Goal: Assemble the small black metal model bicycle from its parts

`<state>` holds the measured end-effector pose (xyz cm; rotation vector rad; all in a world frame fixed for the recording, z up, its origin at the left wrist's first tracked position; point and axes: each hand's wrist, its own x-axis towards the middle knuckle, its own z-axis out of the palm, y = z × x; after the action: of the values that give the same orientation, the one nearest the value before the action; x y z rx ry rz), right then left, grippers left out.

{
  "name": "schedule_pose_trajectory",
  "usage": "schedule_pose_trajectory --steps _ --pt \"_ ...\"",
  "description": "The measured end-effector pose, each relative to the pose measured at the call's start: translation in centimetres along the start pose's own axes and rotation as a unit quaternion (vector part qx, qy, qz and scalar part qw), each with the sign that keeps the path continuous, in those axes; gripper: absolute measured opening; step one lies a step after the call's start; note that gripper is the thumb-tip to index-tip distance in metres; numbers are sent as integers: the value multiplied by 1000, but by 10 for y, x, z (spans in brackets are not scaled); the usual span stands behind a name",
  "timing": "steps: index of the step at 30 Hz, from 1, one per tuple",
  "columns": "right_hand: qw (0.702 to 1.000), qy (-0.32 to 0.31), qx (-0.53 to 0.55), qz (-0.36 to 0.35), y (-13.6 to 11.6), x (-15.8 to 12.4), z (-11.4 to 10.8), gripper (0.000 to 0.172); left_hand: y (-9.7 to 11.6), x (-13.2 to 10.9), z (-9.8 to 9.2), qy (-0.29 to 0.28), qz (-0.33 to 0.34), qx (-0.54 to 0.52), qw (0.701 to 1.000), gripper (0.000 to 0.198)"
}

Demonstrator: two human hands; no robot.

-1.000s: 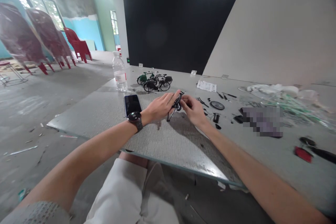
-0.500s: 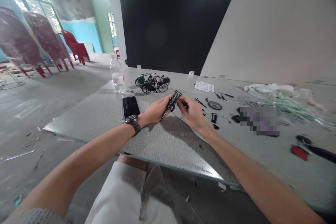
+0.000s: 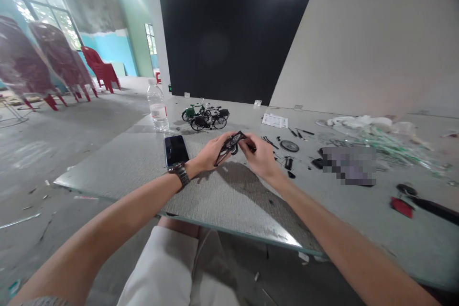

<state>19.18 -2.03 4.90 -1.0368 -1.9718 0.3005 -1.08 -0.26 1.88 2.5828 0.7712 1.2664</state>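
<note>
Model bicycle frame (image 3: 231, 144), thin, black, angular

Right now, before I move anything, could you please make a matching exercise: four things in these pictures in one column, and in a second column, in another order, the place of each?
Things:
1. Small black model bicycle frame
2. Dark round wristwatch
3. Black glossy smartphone
4. Clear plastic water bottle

Places:
A. Standing upright on the table
B. Held between the left hand and right hand
C. Lying flat on the grey table
D. Around the left wrist

Pairs: 1-B, 2-D, 3-C, 4-A
</note>
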Motion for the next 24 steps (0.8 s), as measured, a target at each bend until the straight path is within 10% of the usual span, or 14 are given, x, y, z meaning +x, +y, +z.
schedule_pose_trajectory --steps 12,24 --pt "999 17 8 34 10 2 2 49 14 1 7 90 -179 -177 964 44" --pt "998 -38 -46 -28 4 -1 -4 38 11 2 5 106 -205 -207 951 33"
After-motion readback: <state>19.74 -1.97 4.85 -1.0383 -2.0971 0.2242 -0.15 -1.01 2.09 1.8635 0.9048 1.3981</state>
